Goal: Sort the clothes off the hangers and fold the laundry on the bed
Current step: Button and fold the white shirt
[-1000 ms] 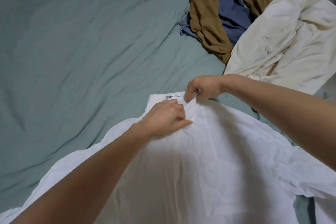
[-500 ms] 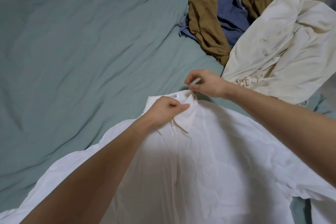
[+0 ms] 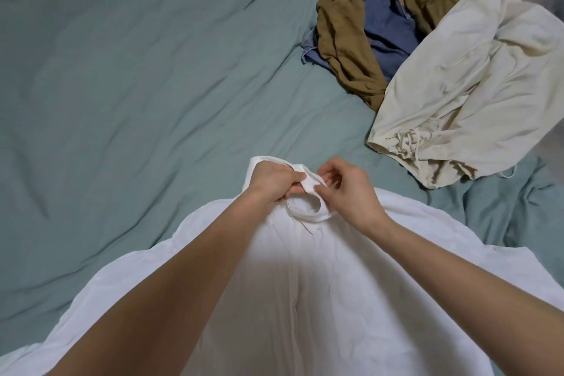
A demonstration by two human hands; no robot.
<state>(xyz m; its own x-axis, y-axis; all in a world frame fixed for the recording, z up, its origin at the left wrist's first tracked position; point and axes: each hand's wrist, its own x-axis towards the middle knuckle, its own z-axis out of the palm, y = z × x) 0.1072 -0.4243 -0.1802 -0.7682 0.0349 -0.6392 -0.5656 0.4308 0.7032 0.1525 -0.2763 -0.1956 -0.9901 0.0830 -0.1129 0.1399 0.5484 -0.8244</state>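
Note:
A white collared shirt [image 3: 320,284] lies spread on the green bed sheet [image 3: 137,101], collar pointing away from me. My left hand [image 3: 271,183] grips the left side of the collar with curled fingers. My right hand [image 3: 348,189] pinches the right side of the collar between thumb and fingers. Both hands meet at the collar's front, where the fabric is bunched up. My forearms cover much of the shirt's front.
A pile of unfolded clothes lies at the back right: a cream garment with drawstrings [image 3: 464,82], a brown garment [image 3: 348,46] with a loose strap, and a blue one [image 3: 387,27] beneath. The sheet stretches wide to the left.
My right hand has come down from beyond the collar to its right side and taken hold. The collar is now gathered between both hands. The view has shifted slightly.

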